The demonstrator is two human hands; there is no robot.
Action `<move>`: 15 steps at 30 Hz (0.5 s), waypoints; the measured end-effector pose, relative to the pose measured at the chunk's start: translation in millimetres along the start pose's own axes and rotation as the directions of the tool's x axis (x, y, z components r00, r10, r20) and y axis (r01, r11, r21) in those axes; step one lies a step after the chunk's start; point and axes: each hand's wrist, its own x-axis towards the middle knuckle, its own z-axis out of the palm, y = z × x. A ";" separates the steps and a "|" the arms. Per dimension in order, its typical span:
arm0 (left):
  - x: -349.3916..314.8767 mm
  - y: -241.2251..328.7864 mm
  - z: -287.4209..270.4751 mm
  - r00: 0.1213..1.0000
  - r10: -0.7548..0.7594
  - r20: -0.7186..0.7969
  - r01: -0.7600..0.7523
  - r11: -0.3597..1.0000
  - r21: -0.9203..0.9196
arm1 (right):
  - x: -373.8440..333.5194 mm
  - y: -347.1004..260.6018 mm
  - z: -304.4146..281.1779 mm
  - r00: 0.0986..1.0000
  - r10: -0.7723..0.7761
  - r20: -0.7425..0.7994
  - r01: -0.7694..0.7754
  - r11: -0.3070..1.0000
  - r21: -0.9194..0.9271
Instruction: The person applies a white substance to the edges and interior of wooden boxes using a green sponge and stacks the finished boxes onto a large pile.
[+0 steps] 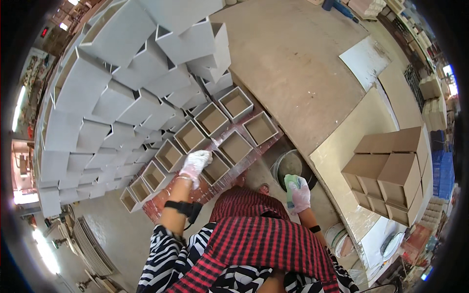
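Observation:
My left hand (196, 165), in a white glove, is at the upper left corner of an open box (215, 172) with white sides and a brown bottom. Its fingers look closed on the box's rim, though their tips are partly hidden. My right hand (299, 195), gloved as well, grips a green sponge (289, 188) over the rim of a round bucket (287, 157). More such boxes stand in two rows on a red, paint-spattered board (161, 204), among them one box (235, 147) just beyond my left hand.
Grey-white boxes (117, 97) are piled high along the left. A brown tabletop (293, 63) runs along the right, with stacked brown boxes (398, 171) near its far edge. A white pail (339, 240) stands below my right forearm.

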 end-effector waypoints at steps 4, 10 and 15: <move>33.2 -88.9 27.3 0.967 -0.243 -0.079 0.223 0.952 -0.208 | -4.9 33.1 -3.7 0.999 -0.037 0.034 0.040 0.994 -0.099; 24.7 -57.3 72.3 0.897 -0.417 -0.144 0.363 0.883 -0.296 | -15.0 37.8 -9.9 0.998 -0.034 0.059 0.045 0.980 -0.191; 11.7 -21.8 92.9 0.838 -0.466 -0.284 0.420 0.883 -0.208 | -19.4 40.2 -14.8 0.997 -0.041 0.063 0.049 0.989 -0.138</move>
